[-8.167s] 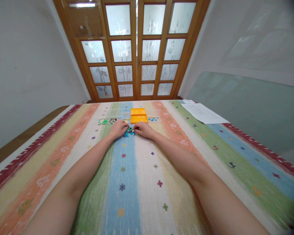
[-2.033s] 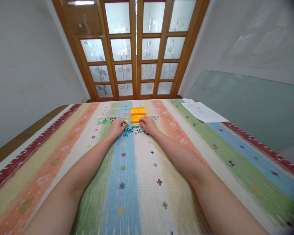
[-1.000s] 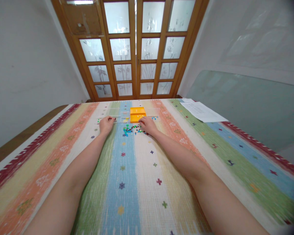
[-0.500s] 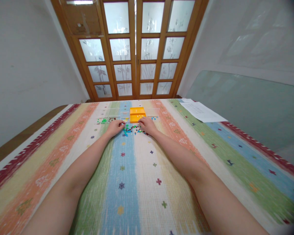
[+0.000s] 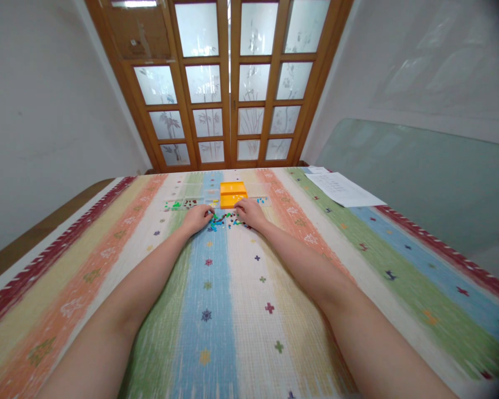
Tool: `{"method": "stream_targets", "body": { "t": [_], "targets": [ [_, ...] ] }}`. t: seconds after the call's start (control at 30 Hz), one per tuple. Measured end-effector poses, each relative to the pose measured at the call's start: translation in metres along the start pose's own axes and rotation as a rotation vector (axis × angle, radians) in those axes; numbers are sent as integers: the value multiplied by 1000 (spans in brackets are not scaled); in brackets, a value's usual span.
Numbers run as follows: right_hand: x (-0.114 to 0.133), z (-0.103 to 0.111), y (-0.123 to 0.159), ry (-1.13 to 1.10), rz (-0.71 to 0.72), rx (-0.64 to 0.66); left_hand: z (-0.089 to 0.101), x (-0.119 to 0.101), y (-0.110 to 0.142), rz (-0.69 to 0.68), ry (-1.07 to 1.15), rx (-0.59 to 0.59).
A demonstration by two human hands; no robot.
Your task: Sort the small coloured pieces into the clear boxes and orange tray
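A loose pile of small coloured beads (image 5: pixel 225 221) lies on the striped cloth, far out in front of me. My left hand (image 5: pixel 197 218) rests palm down at the pile's left edge, its fingers curled together over the beads. At the pile's upper right edge sits my right hand (image 5: pixel 250 213), with its fingertips bent down and pinched. What either hand holds is too small to make out. A yellow tray (image 5: pixel 233 194) stands just behind the pile. Clear compartment boxes (image 5: pixel 182 204) with green and dark beads lie to its left.
A striped woven cloth (image 5: pixel 216 310) covers the table. A printed sheet of paper (image 5: pixel 343 190) lies at the far right. Another clear box (image 5: pixel 261 199) sits right of the yellow tray. Wooden glazed doors (image 5: pixel 228 83) stand behind, and a glass pane (image 5: pixel 416 183) leans on the right.
My left hand went out to the clear boxes on the left a second ago and has come back to the bead pile. My right hand has stayed at the pile.
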State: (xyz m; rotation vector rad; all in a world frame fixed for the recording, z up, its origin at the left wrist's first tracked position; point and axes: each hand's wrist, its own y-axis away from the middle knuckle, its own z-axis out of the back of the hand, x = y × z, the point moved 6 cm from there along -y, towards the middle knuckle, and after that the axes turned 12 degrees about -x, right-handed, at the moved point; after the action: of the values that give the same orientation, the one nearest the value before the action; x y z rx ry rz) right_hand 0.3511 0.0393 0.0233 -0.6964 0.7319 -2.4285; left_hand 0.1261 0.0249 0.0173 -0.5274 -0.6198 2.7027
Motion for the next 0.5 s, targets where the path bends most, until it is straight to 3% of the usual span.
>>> {"method": "stream_targets", "body": {
  "t": [0.5],
  "targets": [
    [1, 1, 0, 17, -4, 21, -4, 20, -1, 122, 70, -26]
  ]
}}
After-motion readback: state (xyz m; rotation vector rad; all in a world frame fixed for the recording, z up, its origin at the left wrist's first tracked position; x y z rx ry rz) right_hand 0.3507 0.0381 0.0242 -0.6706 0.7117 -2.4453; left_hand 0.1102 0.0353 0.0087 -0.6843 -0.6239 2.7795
